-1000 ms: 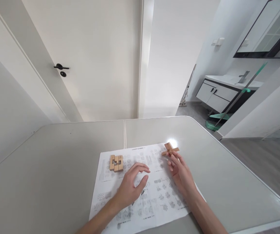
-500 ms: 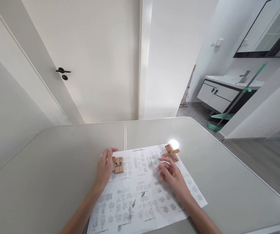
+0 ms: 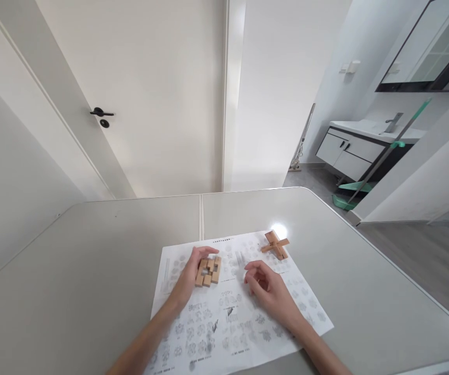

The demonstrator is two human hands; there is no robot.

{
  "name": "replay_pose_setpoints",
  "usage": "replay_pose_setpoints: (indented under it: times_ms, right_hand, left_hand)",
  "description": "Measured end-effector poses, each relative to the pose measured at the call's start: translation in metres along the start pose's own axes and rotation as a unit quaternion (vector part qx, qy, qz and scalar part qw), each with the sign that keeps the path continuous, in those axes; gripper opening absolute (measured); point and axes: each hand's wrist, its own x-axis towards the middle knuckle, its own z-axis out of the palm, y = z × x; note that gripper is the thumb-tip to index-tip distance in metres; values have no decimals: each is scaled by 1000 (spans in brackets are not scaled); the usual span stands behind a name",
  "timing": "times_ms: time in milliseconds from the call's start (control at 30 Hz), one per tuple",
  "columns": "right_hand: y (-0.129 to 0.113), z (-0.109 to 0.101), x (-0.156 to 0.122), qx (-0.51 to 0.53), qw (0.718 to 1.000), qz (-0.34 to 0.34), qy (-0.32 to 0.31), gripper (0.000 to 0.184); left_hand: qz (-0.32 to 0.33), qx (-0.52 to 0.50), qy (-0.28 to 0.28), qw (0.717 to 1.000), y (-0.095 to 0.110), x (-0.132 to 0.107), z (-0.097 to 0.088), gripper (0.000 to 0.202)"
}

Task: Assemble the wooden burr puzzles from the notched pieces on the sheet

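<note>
A flat group of small wooden puzzle blocks [image 3: 207,272] rests on the printed sheet [image 3: 243,302], with a small gap in its middle. My left hand [image 3: 191,271] lies against its left side, fingers stretched along the far edge; its thumb is mostly hidden. To the right, my right hand [image 3: 267,289] hovers over or rests on the sheet, which I cannot tell. Its fingers are loosely curled and apart, with nothing visible in them. Beyond it, at the sheet's far right corner, sits a cross-shaped wooden puzzle piece [image 3: 276,245], untouched.
The sheet, covered with faint diagrams, lies on a light grey table [image 3: 91,271] with a seam down its far half. Behind stands a white door [image 3: 162,104] with a black handle. A sink cabinet [image 3: 349,148] and a green broom and dustpan [image 3: 345,202] are at the right.
My left hand has slid the wooden blocks to the right across the sheet, and the group is now slightly skewed. My right hand has shifted a little left and nearer to me.
</note>
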Motion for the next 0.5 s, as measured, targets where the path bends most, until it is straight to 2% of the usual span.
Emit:
replay_pose_setpoints:
  times_ms: [100, 167, 200, 367, 500]
  right_hand:
    - [-3, 1, -4, -96, 994, -55, -10, 21]
    - [-4, 2, -6, -142, 985, -98, -32, 32]
    - [-3, 3, -7, -162, 979, -117, -41, 40]
    - [3, 7, -8, -250, 950, -179, -54, 60]
    - [6, 9, -6, -275, 942, -186, -55, 62]
  left_hand:
    - [16, 36, -63, 997, 4, -6, 3, 57]
    - [41, 101, -83, 991, 7, -7, -2, 44]
    - [57, 139, -90, 985, 8, -7, -7, 45]
    - [140, 270, -140, 942, 5, 1, -33, 87]
    - [177, 332, -153, 914, -3, 6, -39, 91]
